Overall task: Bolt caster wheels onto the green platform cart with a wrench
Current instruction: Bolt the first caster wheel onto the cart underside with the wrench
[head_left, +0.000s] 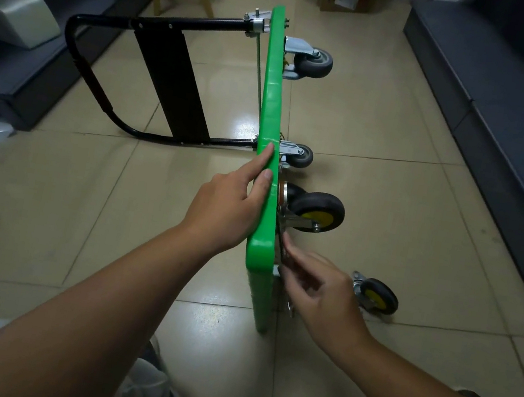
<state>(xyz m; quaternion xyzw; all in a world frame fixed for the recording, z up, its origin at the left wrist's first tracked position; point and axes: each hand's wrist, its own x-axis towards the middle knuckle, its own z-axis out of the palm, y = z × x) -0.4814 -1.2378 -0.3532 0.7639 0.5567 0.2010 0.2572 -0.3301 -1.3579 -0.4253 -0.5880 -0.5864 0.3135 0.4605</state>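
The green cart [271,103] stands on its side on the floor [394,186], the left hand [224,206] lies on its top edge with straight fingers, and the right hand [317,294] pinches the thin wrench [283,248] right beside the bolted wheel [317,212], with a loose wheel [377,295] lying near.

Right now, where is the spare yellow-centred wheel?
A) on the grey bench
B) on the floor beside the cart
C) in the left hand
B: the spare wheel lies unattached on the tiled floor, right of the green cart.
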